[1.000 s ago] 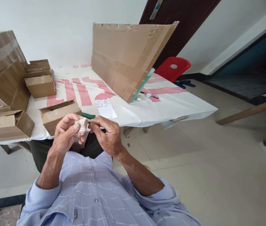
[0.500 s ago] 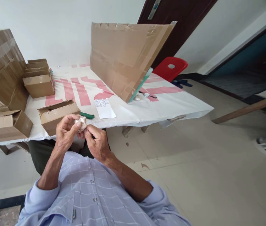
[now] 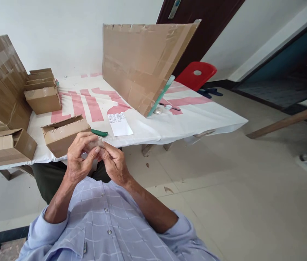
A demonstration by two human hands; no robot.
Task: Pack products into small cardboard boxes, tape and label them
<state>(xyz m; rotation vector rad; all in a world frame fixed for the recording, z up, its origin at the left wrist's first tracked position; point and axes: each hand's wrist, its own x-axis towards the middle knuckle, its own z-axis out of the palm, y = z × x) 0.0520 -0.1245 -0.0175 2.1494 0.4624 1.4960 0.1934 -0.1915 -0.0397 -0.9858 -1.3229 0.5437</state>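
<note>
Just in front of the table edge, my left hand (image 3: 79, 157) and my right hand (image 3: 114, 162) are close together around a small, pale packet (image 3: 96, 142) that looks wrapped in thin plastic. My left fingers curl over its top and far side, with the thumb pressed on the near face. The right thumb and fingertips pinch its right end. What is inside cannot be made out. Right behind the left hand stands an open cardboard box (image 3: 66, 137). A green-handled tool (image 3: 99, 133) lies just beyond the packet, partly hidden by the fingers.
On the white-covered table (image 3: 148, 130) lies a paper with small marks (image 3: 122, 127). A large cardboard panel (image 3: 142, 61) stands behind it, with a tape roll (image 3: 158, 110) at its foot. More boxes (image 3: 43, 98) are at left. A red stool (image 3: 195, 75) is beyond.
The packet has turned and is now more covered by my left fingers. My left hand has shifted slightly right, and the two thumbs have come together at the packet's near side.
</note>
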